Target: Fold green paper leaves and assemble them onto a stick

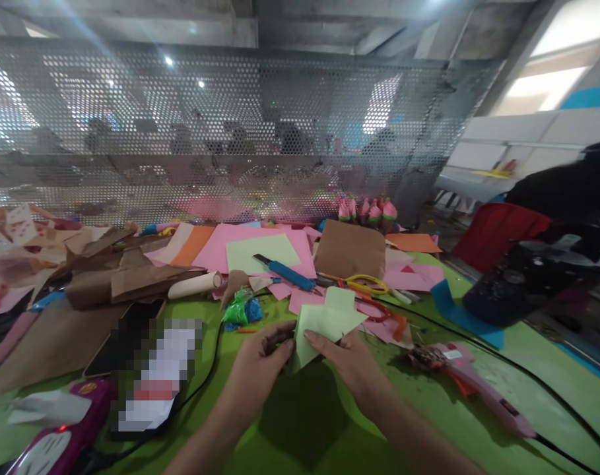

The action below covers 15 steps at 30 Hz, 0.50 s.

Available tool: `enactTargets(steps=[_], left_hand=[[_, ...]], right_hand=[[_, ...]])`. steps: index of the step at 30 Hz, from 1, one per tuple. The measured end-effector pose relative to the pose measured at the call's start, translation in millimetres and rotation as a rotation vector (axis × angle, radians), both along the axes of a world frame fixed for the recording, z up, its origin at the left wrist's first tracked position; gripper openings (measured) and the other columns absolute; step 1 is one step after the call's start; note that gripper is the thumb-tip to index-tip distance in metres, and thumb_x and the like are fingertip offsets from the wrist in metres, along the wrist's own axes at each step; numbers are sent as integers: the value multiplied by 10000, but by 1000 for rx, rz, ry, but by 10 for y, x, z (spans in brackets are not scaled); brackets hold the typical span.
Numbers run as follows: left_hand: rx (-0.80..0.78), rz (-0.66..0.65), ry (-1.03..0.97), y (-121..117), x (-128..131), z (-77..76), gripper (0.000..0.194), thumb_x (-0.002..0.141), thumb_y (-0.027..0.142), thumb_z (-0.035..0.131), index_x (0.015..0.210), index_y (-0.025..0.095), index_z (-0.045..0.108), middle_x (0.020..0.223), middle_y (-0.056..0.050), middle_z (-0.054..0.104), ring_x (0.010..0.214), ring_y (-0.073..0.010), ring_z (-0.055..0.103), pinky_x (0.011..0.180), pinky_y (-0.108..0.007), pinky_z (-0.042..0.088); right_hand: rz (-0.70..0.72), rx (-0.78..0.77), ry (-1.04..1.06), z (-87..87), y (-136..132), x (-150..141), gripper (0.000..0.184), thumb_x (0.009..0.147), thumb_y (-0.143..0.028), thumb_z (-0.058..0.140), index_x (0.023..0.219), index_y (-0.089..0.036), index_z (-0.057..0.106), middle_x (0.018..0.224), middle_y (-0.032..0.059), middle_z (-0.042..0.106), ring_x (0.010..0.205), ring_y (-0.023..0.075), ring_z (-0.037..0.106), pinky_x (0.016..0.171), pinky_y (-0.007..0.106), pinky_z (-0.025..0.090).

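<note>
A folded sheet of pale green paper (325, 322) is held up between my two hands, above the green tabletop. My left hand (266, 349) grips its left edge with curled fingers. My right hand (343, 356) pinches the lower right part, the thumb lying flat on the front and the other fingers behind the sheet. Just beyond the paper lies a blue utility knife (290, 273) on a flat pale green sheet (240, 254). Yellow-handled scissors (367, 284) rest behind my right hand.
A pink glue gun (482, 389) with its cord lies at right. Two phones, one a black phone (124, 336), and a purple device (65, 432) sit at left. Brown cardboard (352, 251) and pink paper (220, 244) cover the back. A red chair (500, 237) stands beyond the table.
</note>
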State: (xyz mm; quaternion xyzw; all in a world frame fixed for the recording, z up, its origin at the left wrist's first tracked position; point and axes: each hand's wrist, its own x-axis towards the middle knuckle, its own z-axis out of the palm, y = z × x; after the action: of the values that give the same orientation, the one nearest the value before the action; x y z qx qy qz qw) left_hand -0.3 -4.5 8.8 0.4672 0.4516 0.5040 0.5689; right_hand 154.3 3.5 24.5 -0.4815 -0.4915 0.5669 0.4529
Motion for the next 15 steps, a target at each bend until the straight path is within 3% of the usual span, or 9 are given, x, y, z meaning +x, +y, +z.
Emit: enactTargets(steps=[15], left_hand=[[-9,-39,-128,-20,32,-7,415,669,294,747,1051,138,699,1024,-109,745,948,-246,684,870,-369,522]], right_hand=[[-37,61,-27,53,0,-18,313,688,-434,744,854,-180,668,782,26,680,739,217,602,676,320,481]])
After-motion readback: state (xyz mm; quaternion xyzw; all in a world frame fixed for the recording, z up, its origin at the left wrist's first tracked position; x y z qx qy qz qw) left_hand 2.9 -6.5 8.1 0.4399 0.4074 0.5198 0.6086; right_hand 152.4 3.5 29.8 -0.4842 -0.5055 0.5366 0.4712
